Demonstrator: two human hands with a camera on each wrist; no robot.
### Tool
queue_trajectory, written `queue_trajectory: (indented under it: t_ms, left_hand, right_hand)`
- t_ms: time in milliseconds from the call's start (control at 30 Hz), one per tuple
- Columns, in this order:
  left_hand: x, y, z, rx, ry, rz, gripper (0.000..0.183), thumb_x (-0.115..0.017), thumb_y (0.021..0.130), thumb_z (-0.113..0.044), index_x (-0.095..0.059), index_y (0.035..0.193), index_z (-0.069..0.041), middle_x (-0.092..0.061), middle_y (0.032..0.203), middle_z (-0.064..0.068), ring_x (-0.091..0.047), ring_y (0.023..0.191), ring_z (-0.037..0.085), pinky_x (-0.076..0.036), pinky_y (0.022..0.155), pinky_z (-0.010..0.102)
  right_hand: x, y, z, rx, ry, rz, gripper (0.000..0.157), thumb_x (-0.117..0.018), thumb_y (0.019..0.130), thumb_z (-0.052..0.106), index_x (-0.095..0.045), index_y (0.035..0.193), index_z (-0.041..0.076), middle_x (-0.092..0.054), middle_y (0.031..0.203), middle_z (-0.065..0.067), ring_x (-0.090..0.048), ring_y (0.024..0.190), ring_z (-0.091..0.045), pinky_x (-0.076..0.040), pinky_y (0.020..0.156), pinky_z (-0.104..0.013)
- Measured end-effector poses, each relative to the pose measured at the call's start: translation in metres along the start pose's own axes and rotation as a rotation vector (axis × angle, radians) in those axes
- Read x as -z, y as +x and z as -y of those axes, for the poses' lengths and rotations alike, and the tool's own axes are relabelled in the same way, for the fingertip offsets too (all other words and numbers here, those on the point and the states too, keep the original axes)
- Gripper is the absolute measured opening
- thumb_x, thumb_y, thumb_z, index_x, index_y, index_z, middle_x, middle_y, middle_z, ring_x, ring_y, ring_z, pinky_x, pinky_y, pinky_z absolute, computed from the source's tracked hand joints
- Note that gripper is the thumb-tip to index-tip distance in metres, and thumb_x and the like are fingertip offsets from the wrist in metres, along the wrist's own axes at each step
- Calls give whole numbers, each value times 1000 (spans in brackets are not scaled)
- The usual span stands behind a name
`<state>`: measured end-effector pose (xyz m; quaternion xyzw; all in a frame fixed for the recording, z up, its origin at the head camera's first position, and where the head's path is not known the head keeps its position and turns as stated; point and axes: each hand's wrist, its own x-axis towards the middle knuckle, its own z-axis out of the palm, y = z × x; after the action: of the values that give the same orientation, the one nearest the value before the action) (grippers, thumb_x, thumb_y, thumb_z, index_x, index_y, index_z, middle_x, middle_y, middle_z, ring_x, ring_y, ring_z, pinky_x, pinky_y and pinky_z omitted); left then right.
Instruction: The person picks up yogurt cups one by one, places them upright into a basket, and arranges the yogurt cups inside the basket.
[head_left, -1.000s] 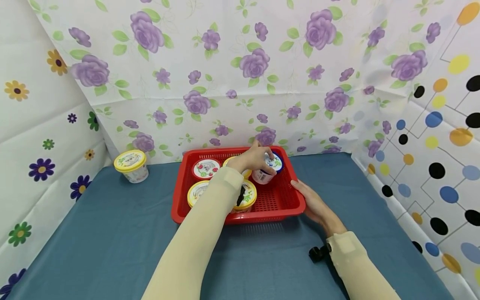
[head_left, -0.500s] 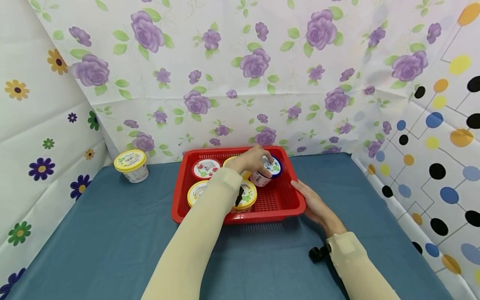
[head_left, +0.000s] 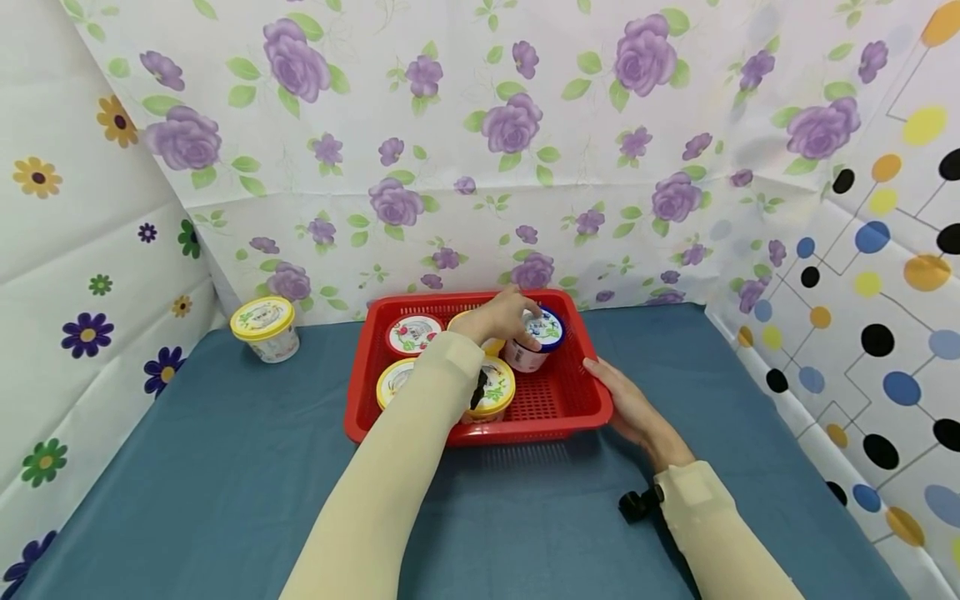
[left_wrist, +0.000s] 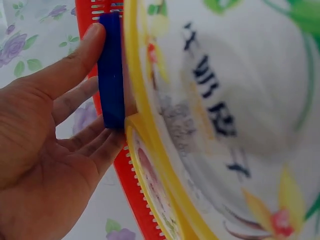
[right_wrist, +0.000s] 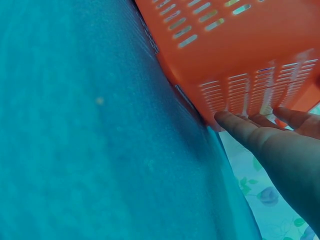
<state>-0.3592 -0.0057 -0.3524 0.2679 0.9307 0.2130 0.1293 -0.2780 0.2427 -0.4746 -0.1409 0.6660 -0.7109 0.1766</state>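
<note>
In the head view, the left hand (head_left: 502,318) reaches over a red plastic basket (head_left: 546,431) and grips a blue-lidded tub (head_left: 525,357) near its back right corner. The left wrist view shows the thumb against the edge of the blue lid (left_wrist: 111,75), with fingers on the far side. The right hand (head_left: 628,406) holds the basket's right side, the thumb at the rim. Its fingers (right_wrist: 240,129) lie against the slotted outer wall in the right wrist view. A red-lidded tub (head_left: 414,334) and several yellow-lidded tubs (head_left: 495,390) stand in the basket, some partly hidden by the left arm.
Outside the basket, another yellow-lidded tub (head_left: 264,327) stands at the back left of the blue cloth-covered table (head_left: 225,483). Floral sheeting (head_left: 450,150) rises directly behind the basket, and patterned sheets flank both sides.
The blue-lidded tub has gone from tilted to more upright in the basket, and the left hand's raised finger has come down near its lid. The right hand stays at the basket's side.
</note>
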Motion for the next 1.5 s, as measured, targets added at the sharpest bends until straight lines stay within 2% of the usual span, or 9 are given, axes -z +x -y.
queue_trajectory:
  t_ms: [100, 300, 533, 700, 933, 1200, 1500]
  left_hand:
    - [0, 0, 2, 13, 8, 5, 60, -83, 91, -27, -62, 145, -11, -36, 160, 22, -29, 152, 34, -32, 121, 47]
    - [1, -1, 4, -11, 9, 17, 57, -81, 93, -22, -62, 145, -10, -48, 155, 17, -37, 149, 32, -33, 121, 44]
    - [2, -5, 2, 34, 49, -4, 56, -83, 91, -26, -65, 143, -14, -34, 163, 23, -24, 153, 39, -26, 123, 54]
    - [2, -5, 3, 19, 31, -1, 53, -82, 92, -23, -65, 142, -13, -42, 159, 20, -29, 152, 35, -30, 122, 51]
    - [3, -7, 4, 23, 8, 12, 53, -80, 94, -25, -65, 143, -13, -34, 163, 21, -27, 153, 36, -32, 121, 52]
    - [0, -8, 5, 26, -1, 15, 53, -80, 94, -27, -65, 143, -14, -39, 157, 18, -37, 146, 33, -37, 118, 51]
    - [2, -11, 6, 3, 11, 24, 55, -81, 93, -20, -63, 144, -13, -37, 159, 21, -33, 150, 35, -35, 119, 51]
  right_hand:
    - [-1, 0, 1, -11, 7, -5, 65, -41, 112, 47, -23, 165, 13, -56, 135, -36, -74, 92, -22, -61, 84, -37]
    - [-1, 0, 2, -7, 11, 0, 67, -40, 112, 47, -21, 165, 11, -61, 131, -32, -74, 90, -22, -61, 83, -37]
    - [-2, 1, 2, -6, 8, -4, 66, -41, 112, 47, -22, 165, 13, -58, 134, -35, -74, 91, -23, -61, 84, -38]
    - [-2, 1, 1, -11, 14, -11, 66, -41, 112, 46, -23, 165, 12, -60, 132, -33, -74, 90, -23, -61, 83, -37]
    - [0, 1, 1, -3, 10, -4, 67, -40, 112, 46, -21, 166, 11, -62, 130, -31, -75, 90, -22, -61, 83, -37]
    - [1, -1, 0, 4, 20, 4, 66, -40, 112, 46, -22, 165, 11, -63, 128, -30, -74, 90, -21, -61, 84, -36]
    - [0, 0, 1, 15, 21, 17, 64, -38, 113, 43, -22, 165, 9, -63, 129, -28, -74, 90, -21, -61, 84, -37]
